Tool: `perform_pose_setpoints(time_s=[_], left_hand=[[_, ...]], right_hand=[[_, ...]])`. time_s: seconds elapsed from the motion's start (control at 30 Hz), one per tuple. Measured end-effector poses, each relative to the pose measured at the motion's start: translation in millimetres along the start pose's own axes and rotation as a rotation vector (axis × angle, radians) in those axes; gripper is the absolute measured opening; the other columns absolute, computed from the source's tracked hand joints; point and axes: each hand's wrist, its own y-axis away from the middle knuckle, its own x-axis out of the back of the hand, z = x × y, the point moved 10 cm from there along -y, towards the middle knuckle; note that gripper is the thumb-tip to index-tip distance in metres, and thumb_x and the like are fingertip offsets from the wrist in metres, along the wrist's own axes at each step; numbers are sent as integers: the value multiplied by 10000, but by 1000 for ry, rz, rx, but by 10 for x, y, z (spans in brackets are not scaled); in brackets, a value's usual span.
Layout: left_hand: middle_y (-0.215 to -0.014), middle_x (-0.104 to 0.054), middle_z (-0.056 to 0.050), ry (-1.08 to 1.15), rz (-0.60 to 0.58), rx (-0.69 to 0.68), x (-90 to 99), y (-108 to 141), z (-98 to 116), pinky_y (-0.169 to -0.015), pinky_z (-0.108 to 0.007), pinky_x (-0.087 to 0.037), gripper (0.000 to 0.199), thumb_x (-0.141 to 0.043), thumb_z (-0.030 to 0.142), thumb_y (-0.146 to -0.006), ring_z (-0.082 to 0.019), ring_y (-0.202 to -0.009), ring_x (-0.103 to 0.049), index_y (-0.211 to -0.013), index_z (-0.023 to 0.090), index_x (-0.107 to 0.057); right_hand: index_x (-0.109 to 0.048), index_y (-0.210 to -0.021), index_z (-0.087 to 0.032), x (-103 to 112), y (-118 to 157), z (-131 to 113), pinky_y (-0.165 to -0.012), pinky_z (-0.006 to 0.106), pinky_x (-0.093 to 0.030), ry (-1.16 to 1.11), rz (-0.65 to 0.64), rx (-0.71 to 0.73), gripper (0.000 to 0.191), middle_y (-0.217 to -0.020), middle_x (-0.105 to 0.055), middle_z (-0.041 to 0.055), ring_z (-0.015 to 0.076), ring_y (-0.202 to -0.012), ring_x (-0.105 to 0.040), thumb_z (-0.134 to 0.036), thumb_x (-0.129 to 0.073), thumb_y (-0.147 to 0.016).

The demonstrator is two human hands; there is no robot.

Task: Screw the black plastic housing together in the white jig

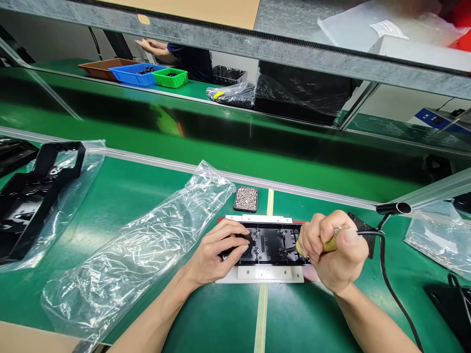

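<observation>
A long black plastic part [270, 243] lies in a white fixture [270, 273] on the green bench. Over its left end is my left hand [221, 250], fingers bent and spread, fingertips resting on the part; whether something small is between them is hidden. My right hand [333, 247] is wrapped round a soldering iron [331, 243] with a yellow grip and a black cable. The iron's tip points left and down at the right half of the black part. Just behind the fixture stands a small square tray [246, 198] filled with tiny metal pieces.
A clear plastic bag [140, 250] lies left of the fixture, with bagged black frames [44, 191] farther left. At right are an iron holder [393, 209] and a bag of metal pieces [437, 238]. Beyond the conveyor [140, 127] are coloured bins [136, 73] and a person's arms [158, 51].
</observation>
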Motion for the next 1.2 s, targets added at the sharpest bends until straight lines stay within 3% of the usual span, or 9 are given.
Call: perform_pose_setpoints(time_s=[0.27, 0.47, 0.7, 1.0, 1.2], left_hand=[[-1121, -694, -104, -1, 5, 2, 8, -24, 24, -918, -452, -567, 171, -641, 94, -985, -251, -1074, -647, -1097, 186, -732], [-1123, -695, -107, -12, 4, 7, 9, -14, 17, -927, -463, -572, 179, -642, 91, -982, -257, -1075, -651, -1097, 194, -734], [-1141, -691, -101, 7, 3, -3, 7, -8, 12, -922, -459, -566, 226, -651, 55, -961, -253, -1086, -641, -1122, 191, -733], [-1130, -698, -105, -10, 6, -1, 11, -13, 14, -913, -461, -579, 198, -636, 87, -982, -254, -1078, -652, -1118, 194, -732], [-1140, -694, -108, -7, 1, -2, 10, -15, 18, -921, -469, -577, 214, -636, 81, -984, -259, -1085, -653, -1141, 197, -726]], right_hand=[[-527, -707, -212, -92, -36, 3, -376, 234, -370, -38, -210, -75, 340, -539, -418, -38, 107, -417, -344, -414, -537, -980], [-551, -755, -208, -17, -61, -17, -376, 261, -430, -27, -137, -32, 305, -572, -448, -39, 109, -412, -396, -359, -518, -1018], [-541, -743, -196, -93, -68, -46, -412, 269, -446, -33, -238, -60, 298, -566, -471, -36, 101, -418, -407, -338, -534, -1005], [-536, -698, -198, 91, -189, -227, -379, 278, -443, -28, -79, 2, 347, -531, -458, -40, 106, -377, -398, -370, -538, -999], [-485, -682, -204, 95, -363, -295, -345, 241, -398, 27, 47, 95, 389, -527, -415, -43, 92, -372, -356, -399, -535, -1015]])
